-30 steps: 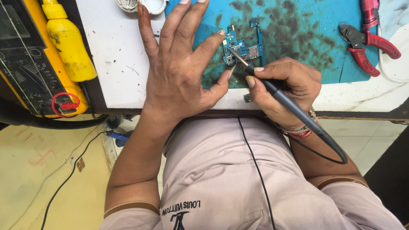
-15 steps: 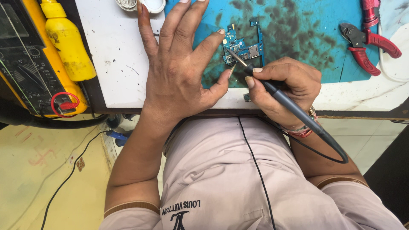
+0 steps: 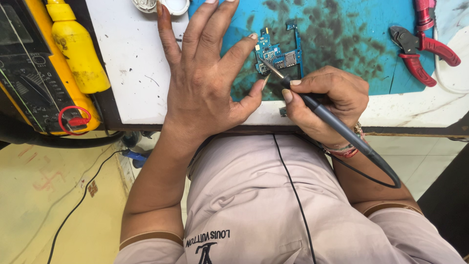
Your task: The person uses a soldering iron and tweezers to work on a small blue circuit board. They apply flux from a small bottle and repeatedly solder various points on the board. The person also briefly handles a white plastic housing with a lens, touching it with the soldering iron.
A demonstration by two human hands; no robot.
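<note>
Right hand [image 3: 328,100]: fingers clenched pen-style around the dark handle of a soldering iron [image 3: 312,104]. Metal tip points far-left and touches the near-left part of a small blue circuit board [image 3: 278,53]. The iron's black cord runs off the near end of the handle, to the right, past the wrist with its red and pale bands.

Left hand [image 3: 205,73]: released, fingers spread flat on the bench, gripping nothing. Forefinger tip touches the left edge of the board; thumb tip rests just near of the board, close beside the iron's tip. Other fingers reach toward the far edge.

The board lies on a blue work mat [image 3: 342,34], heavily smudged with dark stains. The mat sits on a white tabletop [image 3: 132,68] speckled with small dark marks.

Containers: a yellow plastic bottle [image 3: 77,49] with a yellow cap lies left of the tabletop, its body grimy; contents cannot be seen. At the far edge, by the fingertips, a small round white tin or lid [image 3: 176,6], cut off by the frame; contents cannot be told.

Far left: a yellow-cased meter [image 3: 34,83] with a dark face and a red lead [image 3: 73,120] coiled at its near corner.

Far right on the mat: red-handled pliers [image 3: 420,49].

Near: a beige shirt with dark printed lettering at the chest.
</note>
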